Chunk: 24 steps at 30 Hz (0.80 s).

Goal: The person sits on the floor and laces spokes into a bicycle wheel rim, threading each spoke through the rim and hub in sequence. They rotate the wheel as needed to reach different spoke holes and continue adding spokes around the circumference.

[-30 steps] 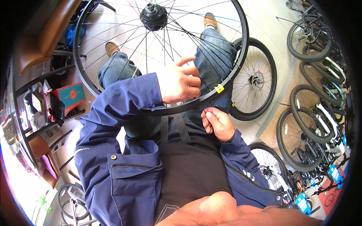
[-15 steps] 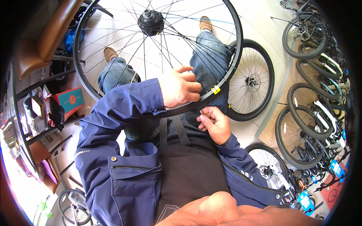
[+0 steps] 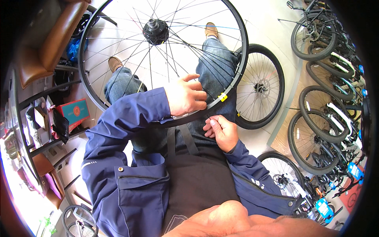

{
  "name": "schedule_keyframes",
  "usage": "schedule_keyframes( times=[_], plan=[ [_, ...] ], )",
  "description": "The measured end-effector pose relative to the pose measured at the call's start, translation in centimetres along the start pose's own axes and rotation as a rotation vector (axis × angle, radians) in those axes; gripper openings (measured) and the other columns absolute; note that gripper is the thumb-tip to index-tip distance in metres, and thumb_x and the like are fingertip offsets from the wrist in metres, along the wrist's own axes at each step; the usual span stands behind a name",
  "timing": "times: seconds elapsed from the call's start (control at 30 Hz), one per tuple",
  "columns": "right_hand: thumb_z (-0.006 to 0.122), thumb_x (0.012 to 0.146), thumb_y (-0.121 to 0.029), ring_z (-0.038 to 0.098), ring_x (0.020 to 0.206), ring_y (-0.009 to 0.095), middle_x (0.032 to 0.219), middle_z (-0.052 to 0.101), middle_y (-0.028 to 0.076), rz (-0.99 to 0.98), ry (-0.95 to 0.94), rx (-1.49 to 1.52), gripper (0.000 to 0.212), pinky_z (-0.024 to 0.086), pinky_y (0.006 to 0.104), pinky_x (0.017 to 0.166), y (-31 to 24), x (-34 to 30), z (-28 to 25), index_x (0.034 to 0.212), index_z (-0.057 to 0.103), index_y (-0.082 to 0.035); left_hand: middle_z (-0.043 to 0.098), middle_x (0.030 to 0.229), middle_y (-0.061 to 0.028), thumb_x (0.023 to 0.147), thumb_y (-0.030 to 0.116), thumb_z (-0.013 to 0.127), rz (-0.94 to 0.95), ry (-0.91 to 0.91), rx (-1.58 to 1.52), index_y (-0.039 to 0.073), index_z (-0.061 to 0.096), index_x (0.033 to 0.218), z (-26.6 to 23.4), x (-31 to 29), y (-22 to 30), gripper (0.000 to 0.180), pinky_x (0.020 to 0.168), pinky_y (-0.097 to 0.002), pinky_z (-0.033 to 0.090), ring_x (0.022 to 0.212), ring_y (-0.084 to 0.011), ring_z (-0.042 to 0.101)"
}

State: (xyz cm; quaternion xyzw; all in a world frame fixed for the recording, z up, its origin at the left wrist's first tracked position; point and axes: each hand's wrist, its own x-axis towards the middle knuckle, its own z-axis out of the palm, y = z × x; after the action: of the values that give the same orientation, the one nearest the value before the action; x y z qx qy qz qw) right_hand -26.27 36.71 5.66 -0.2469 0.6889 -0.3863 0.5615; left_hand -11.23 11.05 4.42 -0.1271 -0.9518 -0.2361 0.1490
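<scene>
A large bicycle wheel [image 3: 243,63] without a tyre lies across my thighs, its black rim towards my belly. Its dark hub [image 3: 155,31] sits at the far side, with thin black spokes running out to the rim. My left hand [image 3: 186,96] is curled over the near part of the rim, knuckles up; its fingertips are partly hidden. A yellow tag [image 3: 222,97] sticks on the rim just right of it. My right hand [image 3: 222,131] is below the rim's outer edge, thumb and forefinger pinched together at a thin dark piece too small to name.
A tyred wheel [image 3: 281,85] stands right of my leg. Bicycles [image 3: 321,118] line the far right. At left are a brown leather chair [image 3: 43,59] and a shelf rack with a red and teal box [image 3: 75,112].
The whole view has shifted slightly, so the wheel appears a little lower and further left. Both hands keep nearly the same places at the rim.
</scene>
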Motion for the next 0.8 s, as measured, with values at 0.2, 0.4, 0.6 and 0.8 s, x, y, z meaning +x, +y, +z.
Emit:
schedule_keyframes(
  times=[0.2, 0.4, 0.6, 0.8],
  plan=[
    [0.063, 0.118, -0.017, 0.080, 0.082, 0.017, 0.099, 0.082, 0.013, -0.055, 0.044, 0.015, 0.023, 0.065, 0.0318, 0.073, 0.32, 0.01, 0.72, 0.125, 0.070, 0.004, 0.072, 0.114, 0.0011, 0.087, 0.022, 0.082, -0.028, -0.028, 0.042, 0.020, 0.080, 0.110, -0.02, 0.11, 0.63, 0.023, 0.126, -0.0621, 0.047, 0.113, -0.0235, 0.072],
    [0.067, 0.116, -0.015, 0.080, 0.082, 0.017, 0.099, 0.082, 0.013, -0.068, 0.025, 0.009, 0.021, 0.065, 0.0320, 0.073, 0.56, 0.40, 0.48, 0.123, 0.069, 0.004, 0.072, 0.119, 0.0003, 0.085, 0.023, 0.083, -0.065, 0.017, 0.046, 0.019, 0.079, 0.109, 0.05, 0.08, 0.70, 0.025, 0.126, -0.0646, 0.046, 0.119, -0.0229, 0.071],
    [0.063, 0.118, -0.016, 0.079, 0.080, 0.017, 0.101, 0.082, 0.013, -0.052, 0.054, 0.078, 0.020, 0.065, 0.0309, 0.071, 0.63, 0.38, 0.74, 0.124, 0.068, 0.003, 0.069, 0.114, 0.0024, 0.086, 0.027, 0.076, 0.000, -0.008, 0.036, 0.022, 0.080, 0.110, 0.21, -0.13, 0.37, 0.024, 0.129, -0.0675, 0.042, 0.119, -0.0230, 0.068],
    [0.062, 0.119, -0.017, 0.080, 0.079, 0.017, 0.100, 0.082, 0.012, -0.075, 0.059, 0.006, 0.021, 0.064, 0.0307, 0.070, 0.52, 0.59, 0.69, 0.121, 0.067, 0.003, 0.068, 0.108, 0.0021, 0.090, 0.027, 0.074, 0.008, 0.052, 0.093, 0.020, 0.076, 0.109, 0.80, -0.03, 0.62, 0.020, 0.125, -0.0657, 0.045, 0.114, -0.0226, 0.068]
  ],
)
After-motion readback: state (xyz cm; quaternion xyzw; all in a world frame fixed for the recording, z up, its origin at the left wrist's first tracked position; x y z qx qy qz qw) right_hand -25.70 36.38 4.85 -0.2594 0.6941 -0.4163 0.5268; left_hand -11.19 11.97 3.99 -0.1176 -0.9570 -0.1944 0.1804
